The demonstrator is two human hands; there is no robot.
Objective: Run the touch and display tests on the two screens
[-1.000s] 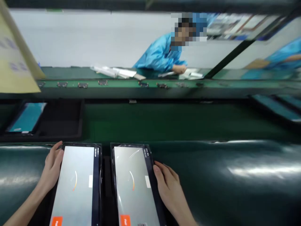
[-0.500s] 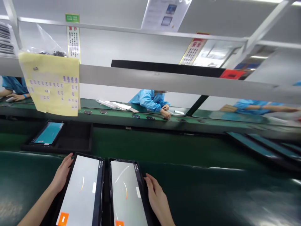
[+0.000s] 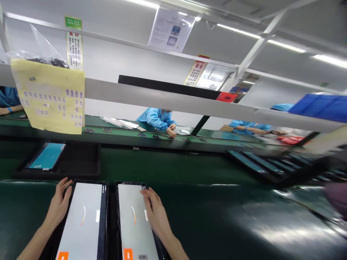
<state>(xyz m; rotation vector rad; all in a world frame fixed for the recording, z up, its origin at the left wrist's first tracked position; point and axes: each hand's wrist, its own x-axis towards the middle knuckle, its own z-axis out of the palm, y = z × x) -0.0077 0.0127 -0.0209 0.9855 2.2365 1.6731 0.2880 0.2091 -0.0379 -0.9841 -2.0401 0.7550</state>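
Observation:
Two lit display panels lie side by side in a black tray on the dark green mat. The left panel point(image 3: 82, 220) shows a grey screen with an orange arc and an orange button. My left hand point(image 3: 57, 207) rests on its left edge, fingers spread. The right panel point(image 3: 130, 222) shows the same picture. My right hand point(image 3: 155, 213) lies flat over its right side, fingers reaching onto the screen near the top corner. Neither hand grips anything.
Behind the panels a black tray point(image 3: 78, 159) holds a blue-filmed panel point(image 3: 46, 160). A green conveyor point(image 3: 162, 166) runs across. People in blue coats point(image 3: 154, 119) work on the far side. More blue panels point(image 3: 260, 164) sit at right. A yellow sheet point(image 3: 50, 95) hangs from the rail.
The camera has tilted upward, revealing the overhead rail and ceiling. My right hand has moved from beside the right panel onto its screen. My left hand stays on the left panel's edge.

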